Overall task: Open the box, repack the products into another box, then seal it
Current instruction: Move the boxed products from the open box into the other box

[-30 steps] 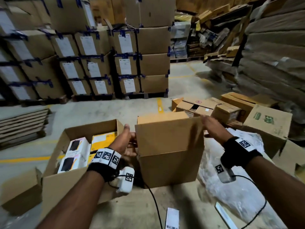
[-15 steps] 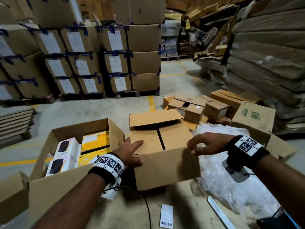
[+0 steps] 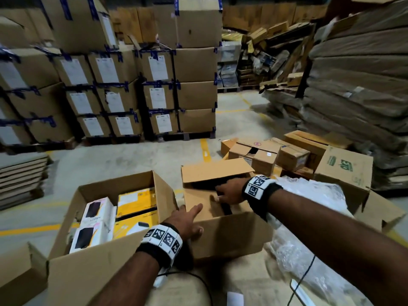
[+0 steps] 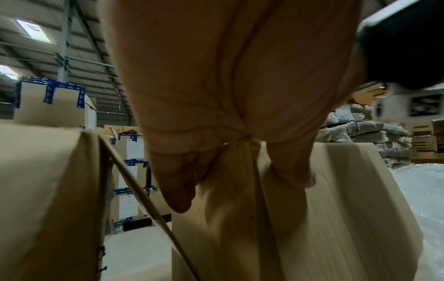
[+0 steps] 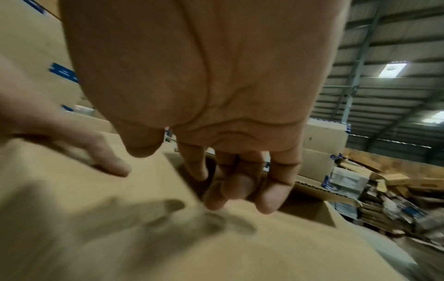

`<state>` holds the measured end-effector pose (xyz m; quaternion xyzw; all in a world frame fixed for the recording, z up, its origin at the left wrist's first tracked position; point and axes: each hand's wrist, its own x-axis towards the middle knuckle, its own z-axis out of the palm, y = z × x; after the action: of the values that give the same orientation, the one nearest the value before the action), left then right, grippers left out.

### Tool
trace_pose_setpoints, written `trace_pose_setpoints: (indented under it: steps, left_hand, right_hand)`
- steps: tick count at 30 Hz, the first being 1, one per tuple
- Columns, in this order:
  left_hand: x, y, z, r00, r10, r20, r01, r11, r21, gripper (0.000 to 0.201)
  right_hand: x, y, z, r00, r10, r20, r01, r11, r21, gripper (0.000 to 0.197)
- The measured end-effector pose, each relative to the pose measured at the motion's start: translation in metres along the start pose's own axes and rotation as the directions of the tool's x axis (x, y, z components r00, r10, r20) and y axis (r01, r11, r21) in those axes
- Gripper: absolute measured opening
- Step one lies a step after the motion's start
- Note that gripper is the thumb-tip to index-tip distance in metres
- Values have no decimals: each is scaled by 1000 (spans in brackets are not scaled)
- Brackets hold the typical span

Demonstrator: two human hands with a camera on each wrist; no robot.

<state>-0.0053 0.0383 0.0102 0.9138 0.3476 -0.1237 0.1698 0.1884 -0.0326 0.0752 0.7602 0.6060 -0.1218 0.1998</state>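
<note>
Box (image 3: 223, 235), the small empty one meant to take the goods, sits on the floor just right of the open carton (image 3: 88, 270), whose products (image 3: 97, 219) lie packed and untouched. Two inner flaps are folded down across the box, with a dark gap between them; the far flap (image 3: 215, 171) stands half raised. Left hand (image 3: 187, 221) lies with fingers straight on the flap nearest the carton, gripping nothing, probably pinning it flat so the box keeps its shape. Right hand (image 3: 229, 193) reaches into the gap, fingers (image 5: 271, 195) bent over a flap edge, likely pressing or tucking it down; whether it truly grips is unclear. Plastic wrap (image 3: 313, 257) lies on the box's side away from the carton. Packing seems not yet begun.
</note>
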Motion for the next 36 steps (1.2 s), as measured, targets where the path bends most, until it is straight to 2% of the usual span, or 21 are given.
trace_pose_setpoints:
  steps: [3,6,11,15,18,21,23,25,27,30,32,34,36]
  left_hand:
    - [-3,-1,3,1000,-14,-16,14,1000,-5,79]
    - [-3,-1,1,999,9,-38,-8,1000,12,82]
    - [-1,3,-4,996,19,-91,-24,998,-61,64]
    - [9,-3,5,995,2,-99,-10,997,-75,62]
    - [17,-7,11,992,1,-124,-13,995,-97,52]
    - [22,-7,12,991,12,-134,-27,994,-108,45]
    - [23,-8,7,992,19,-124,-32,994,-104,47]
    - [24,-8,2,993,26,-117,-39,994,-103,47]
    - [27,-11,-1,992,28,-120,-41,993,-108,48]
    - [27,-7,-4,992,43,-114,-56,992,-110,48]
    - [27,-1,-7,992,37,-124,-52,992,-117,47]
    - [26,4,-11,990,37,-136,-52,992,-112,47]
    - [26,7,-16,991,52,-126,-63,994,-87,47]
  right_hand:
    - [14,13,-21,985,98,-142,-97,995,16,78]
    - [32,28,-46,960,99,-263,-96,995,24,83]
    - [90,43,-61,966,185,-178,-177,982,60,84]
    - [128,51,-43,991,132,-4,-131,990,56,78]
    - [136,53,-36,989,143,23,-144,987,77,84]
    - [114,50,-39,997,78,14,-79,996,51,83]
    - [95,38,-32,1000,18,12,-18,1000,-8,72]
    - [70,26,-21,998,3,69,4,994,-107,60]
    - [45,23,-20,1000,-13,22,17,983,-185,61]
    - [-10,50,-49,968,71,-240,-121,973,-198,65]
    - [-43,85,-65,923,185,-337,-283,920,-272,53]
    - [-68,117,-65,891,347,-294,-431,850,-303,43]
    - [-82,137,-45,866,465,-184,-499,826,-263,48]
